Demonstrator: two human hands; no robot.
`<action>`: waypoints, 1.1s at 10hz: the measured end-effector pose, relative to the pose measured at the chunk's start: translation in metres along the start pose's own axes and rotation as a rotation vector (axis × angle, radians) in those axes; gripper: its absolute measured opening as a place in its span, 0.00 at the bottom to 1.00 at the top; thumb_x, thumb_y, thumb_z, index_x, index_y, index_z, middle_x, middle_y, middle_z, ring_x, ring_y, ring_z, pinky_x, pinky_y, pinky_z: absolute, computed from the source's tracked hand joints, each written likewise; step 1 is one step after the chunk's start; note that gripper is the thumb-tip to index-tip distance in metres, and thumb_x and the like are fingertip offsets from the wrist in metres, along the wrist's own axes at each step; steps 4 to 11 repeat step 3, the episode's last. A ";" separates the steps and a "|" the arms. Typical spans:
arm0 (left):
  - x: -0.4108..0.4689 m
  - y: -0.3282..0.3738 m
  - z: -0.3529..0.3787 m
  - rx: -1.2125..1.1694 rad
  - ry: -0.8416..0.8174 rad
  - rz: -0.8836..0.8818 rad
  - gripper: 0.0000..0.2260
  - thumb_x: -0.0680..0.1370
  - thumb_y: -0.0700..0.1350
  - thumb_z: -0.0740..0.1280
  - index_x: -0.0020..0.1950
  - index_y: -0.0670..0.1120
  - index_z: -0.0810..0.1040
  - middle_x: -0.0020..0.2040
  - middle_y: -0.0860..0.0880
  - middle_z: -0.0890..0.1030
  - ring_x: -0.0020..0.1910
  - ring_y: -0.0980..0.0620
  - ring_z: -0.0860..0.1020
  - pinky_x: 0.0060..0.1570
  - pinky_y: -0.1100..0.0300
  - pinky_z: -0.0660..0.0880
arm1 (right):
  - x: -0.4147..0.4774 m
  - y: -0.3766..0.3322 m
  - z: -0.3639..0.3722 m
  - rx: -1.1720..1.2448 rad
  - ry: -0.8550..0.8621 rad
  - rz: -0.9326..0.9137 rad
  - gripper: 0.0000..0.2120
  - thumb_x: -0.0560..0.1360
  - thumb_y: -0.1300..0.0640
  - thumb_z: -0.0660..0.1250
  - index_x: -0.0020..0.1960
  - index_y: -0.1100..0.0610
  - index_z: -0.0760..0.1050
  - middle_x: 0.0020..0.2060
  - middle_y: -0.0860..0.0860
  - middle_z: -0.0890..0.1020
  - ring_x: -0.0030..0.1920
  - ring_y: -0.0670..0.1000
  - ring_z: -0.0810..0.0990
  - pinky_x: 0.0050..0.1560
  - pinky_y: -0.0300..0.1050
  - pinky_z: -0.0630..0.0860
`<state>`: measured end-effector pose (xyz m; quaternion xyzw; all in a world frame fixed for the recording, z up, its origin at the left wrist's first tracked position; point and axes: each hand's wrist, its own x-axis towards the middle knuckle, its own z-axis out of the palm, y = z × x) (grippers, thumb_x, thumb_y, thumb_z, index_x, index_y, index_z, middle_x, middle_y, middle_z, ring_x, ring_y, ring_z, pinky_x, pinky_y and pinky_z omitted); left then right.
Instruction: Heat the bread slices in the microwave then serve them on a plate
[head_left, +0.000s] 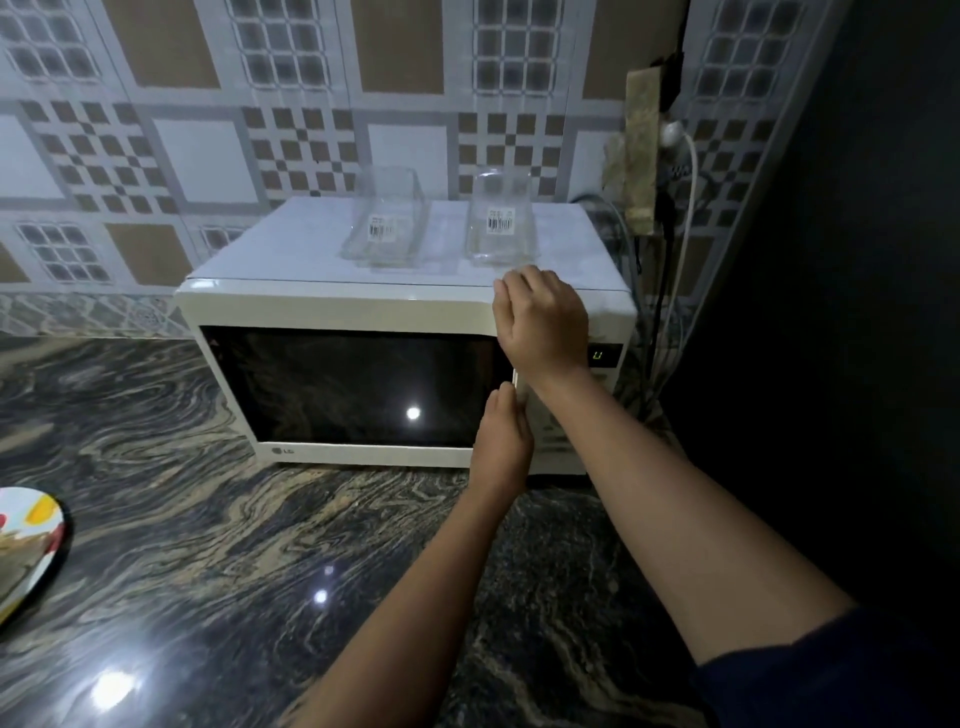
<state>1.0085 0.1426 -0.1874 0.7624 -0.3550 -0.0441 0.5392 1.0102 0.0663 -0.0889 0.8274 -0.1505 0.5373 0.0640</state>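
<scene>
A white microwave stands on the dark marbled counter, its dark door closed. My left hand curls around the vertical door handle at the door's right edge. My right hand rests flat on the microwave's top front corner, above the display. At the far left edge lies a colourful plate with bread slices on it, only partly in view.
Two clear glass dishes sit on top of the microwave. Cables and a wall plug hang at its right. A dark wall closes the right side. The marbled counter spreads in front.
</scene>
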 end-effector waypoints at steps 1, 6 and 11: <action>-0.002 -0.004 -0.002 0.010 -0.024 0.038 0.08 0.79 0.39 0.52 0.48 0.38 0.70 0.42 0.42 0.72 0.39 0.48 0.70 0.37 0.58 0.64 | -0.020 0.002 -0.006 -0.002 -0.050 -0.009 0.16 0.77 0.55 0.57 0.52 0.61 0.80 0.50 0.55 0.84 0.52 0.55 0.82 0.53 0.48 0.75; -0.011 -0.015 -0.007 0.025 -0.047 0.000 0.11 0.79 0.37 0.55 0.58 0.40 0.74 0.50 0.40 0.76 0.46 0.52 0.71 0.44 0.64 0.64 | -0.059 0.011 -0.027 0.153 -0.176 -0.018 0.21 0.79 0.56 0.52 0.71 0.59 0.66 0.70 0.56 0.69 0.72 0.55 0.63 0.74 0.51 0.56; -0.011 -0.015 -0.007 0.025 -0.047 0.000 0.11 0.79 0.37 0.55 0.58 0.40 0.74 0.50 0.40 0.76 0.46 0.52 0.71 0.44 0.64 0.64 | -0.059 0.011 -0.027 0.153 -0.176 -0.018 0.21 0.79 0.56 0.52 0.71 0.59 0.66 0.70 0.56 0.69 0.72 0.55 0.63 0.74 0.51 0.56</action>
